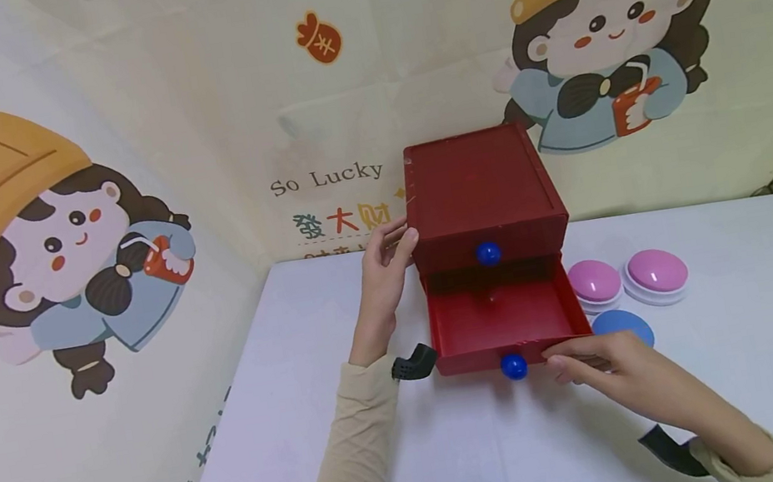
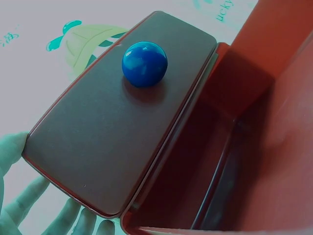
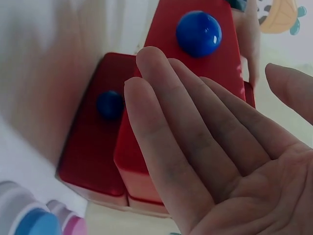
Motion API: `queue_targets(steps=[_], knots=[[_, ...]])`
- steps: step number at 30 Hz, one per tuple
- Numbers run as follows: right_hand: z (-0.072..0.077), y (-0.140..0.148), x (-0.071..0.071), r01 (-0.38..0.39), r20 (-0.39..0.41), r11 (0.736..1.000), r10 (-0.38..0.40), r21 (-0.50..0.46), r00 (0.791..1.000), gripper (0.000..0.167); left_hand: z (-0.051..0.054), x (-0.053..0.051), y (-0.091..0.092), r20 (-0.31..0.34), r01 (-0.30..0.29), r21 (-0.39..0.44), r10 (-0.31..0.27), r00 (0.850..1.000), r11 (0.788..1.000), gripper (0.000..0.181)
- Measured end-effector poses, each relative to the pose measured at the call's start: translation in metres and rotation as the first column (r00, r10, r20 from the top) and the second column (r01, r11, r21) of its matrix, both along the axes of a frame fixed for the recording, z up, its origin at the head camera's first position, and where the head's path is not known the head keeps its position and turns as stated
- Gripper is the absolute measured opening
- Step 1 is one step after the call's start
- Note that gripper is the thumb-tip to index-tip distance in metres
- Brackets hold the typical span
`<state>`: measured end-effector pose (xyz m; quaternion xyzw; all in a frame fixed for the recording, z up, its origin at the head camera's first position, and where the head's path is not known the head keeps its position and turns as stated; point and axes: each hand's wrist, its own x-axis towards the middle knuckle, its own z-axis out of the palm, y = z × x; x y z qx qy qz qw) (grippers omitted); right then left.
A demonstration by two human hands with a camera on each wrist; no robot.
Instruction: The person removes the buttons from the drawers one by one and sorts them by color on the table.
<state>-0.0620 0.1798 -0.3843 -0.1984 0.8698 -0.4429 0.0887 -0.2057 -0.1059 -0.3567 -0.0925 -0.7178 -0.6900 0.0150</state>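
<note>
A small dark red two-drawer box (image 1: pixel 479 180) stands on the white table. Its upper drawer front carries a blue ball knob (image 1: pixel 488 253) and sits closed. Below it, the lower drawer (image 1: pixel 508 314) is pulled out and bare inside, with its own blue knob (image 1: pixel 514 366). My left hand (image 1: pixel 387 266) rests against the box's left side, thumb near the front edge, fingers extended (image 2: pixel 61 215). At the lower drawer's front right corner is my right hand (image 1: pixel 614 361), its fingertips touching the rim. Straight fingers and a spread thumb show on the right hand (image 3: pixel 210 137) in the right wrist view.
Two pink domed buttons on white bases, a nearer one (image 1: pixel 593 281) and a farther right one (image 1: pixel 657 271), sit right of the box. A blue button (image 1: pixel 623 326) is partly behind my right hand. A printed cloth wall (image 1: pixel 218 133) rises behind the table.
</note>
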Motion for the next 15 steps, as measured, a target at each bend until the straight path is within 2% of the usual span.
queue_targets(steps=[8,15], knots=[[-0.010,-0.010,-0.002,-0.036,0.001,0.999,0.036,-0.017,0.999,0.027,-0.001,0.001,0.001,-0.028,-0.008,0.017,0.009,1.000,1.000,0.043],[-0.012,-0.016,-0.004,-0.026,0.087,0.999,0.028,-0.034,0.996,0.030,-0.002,0.002,0.001,-0.046,-0.029,0.002,0.029,0.999,1.000,0.041]])
